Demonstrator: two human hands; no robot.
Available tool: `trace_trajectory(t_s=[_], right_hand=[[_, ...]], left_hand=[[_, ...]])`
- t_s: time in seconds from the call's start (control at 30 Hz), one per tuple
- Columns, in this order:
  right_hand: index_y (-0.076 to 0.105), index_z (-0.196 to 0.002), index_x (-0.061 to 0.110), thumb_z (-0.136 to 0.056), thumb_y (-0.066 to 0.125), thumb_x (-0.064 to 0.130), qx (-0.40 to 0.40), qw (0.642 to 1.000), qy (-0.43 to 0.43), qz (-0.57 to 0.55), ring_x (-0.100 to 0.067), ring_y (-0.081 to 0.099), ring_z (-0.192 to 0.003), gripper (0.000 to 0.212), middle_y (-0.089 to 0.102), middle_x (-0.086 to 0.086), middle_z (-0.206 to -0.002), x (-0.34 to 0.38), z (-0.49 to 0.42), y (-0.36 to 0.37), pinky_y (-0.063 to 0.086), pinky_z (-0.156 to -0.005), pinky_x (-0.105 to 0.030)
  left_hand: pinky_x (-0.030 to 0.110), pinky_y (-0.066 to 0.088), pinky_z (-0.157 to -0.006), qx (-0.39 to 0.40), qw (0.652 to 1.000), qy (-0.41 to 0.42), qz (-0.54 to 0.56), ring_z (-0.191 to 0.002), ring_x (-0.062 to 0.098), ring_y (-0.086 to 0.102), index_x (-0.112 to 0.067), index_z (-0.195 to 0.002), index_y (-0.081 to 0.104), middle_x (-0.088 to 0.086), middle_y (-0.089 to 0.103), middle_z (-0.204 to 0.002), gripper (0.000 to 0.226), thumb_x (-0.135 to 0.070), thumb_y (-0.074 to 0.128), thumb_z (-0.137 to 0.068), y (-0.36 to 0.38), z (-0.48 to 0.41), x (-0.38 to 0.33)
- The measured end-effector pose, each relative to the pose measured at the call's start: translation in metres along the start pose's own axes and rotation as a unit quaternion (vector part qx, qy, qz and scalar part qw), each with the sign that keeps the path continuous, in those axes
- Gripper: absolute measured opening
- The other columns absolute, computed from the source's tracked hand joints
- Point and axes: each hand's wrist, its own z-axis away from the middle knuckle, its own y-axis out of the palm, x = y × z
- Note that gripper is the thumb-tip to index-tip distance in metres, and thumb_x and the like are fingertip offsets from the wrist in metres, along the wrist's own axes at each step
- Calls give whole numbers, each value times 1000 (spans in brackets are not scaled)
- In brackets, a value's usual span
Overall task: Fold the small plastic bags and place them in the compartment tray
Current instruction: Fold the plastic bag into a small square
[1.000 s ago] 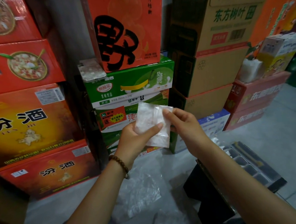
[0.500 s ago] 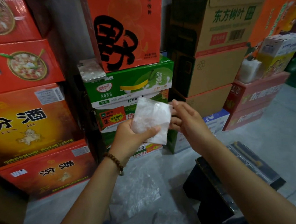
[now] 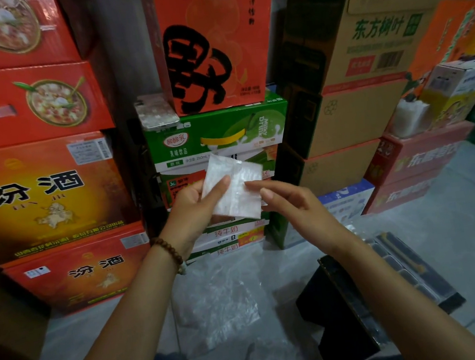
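A small folded clear plastic bag [image 3: 235,188] is held up in front of the stacked boxes. My left hand [image 3: 195,210] grips its left side, thumb across the front. My right hand [image 3: 289,206] is beside the bag's right edge, forefinger stretched out with its tip touching the bag, other fingers loosely bent. Loose clear plastic bags [image 3: 217,302] lie in a pile on the floor below my hands. The dark compartment tray [image 3: 416,275] sits on the floor at the lower right, partly hidden by my right forearm.
Stacked red and orange cartons [image 3: 44,197] stand at the left, green milk boxes [image 3: 217,135] in the middle, brown cardboard boxes [image 3: 364,113] at the right. A black box [image 3: 334,307] sits beside the tray. A phone [image 3: 157,110] lies on the green box. Grey floor [image 3: 454,215] stretches right.
My right hand has let go of the bag's right edge and drawn slightly back, leaving only the forefinger tip on it. My left hand keeps holding the bag at about the same height.
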Motion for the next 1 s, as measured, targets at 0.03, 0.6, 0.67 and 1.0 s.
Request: trace_trajectory(t_s=[0.03, 0.6, 0.67, 1.0], right_hand=[[65, -124, 12, -85, 56, 35, -1, 1000, 1, -3, -4, 62, -113, 46, 66, 5, -123, 0, 0, -1, 50, -91, -19], [58, -120, 4, -66, 80, 16, -9, 999, -18, -48, -15, 61, -118, 59, 65, -7, -125, -12, -6, -9, 48, -102, -31], [60, -116, 5, -66, 80, 15, -11, 999, -14, -49, -16, 64, -113, 54, 68, -5, -118, -14, -7, -6, 50, -100, -32], [75, -91, 13, -76, 72, 23, -88, 994, 0, -61, -18, 71, -85, 18, 76, -6, -88, -9, -4, -1, 57, -79, -25]], left_hand=[[29, 57, -76, 1, 1000, 4, 4, -88, 19, 71, -20, -97, 68, 4, 75, -94, 13, -27, 60, -90, -2, 0, -1], [17, 54, -72, 121, 985, 78, -97, -91, 11, 71, -24, -119, 56, -7, 73, -100, 57, -4, 77, -70, -14, 13, -9], [18, 54, -75, 127, 984, 77, -102, -92, 12, 71, -20, -114, 61, -6, 73, -102, 48, -1, 75, -73, -14, 12, -7], [17, 55, -65, 113, 985, 98, -81, -79, 16, 73, -19, -95, 68, -2, 75, -85, 18, -24, 64, -78, -8, 9, -4]])
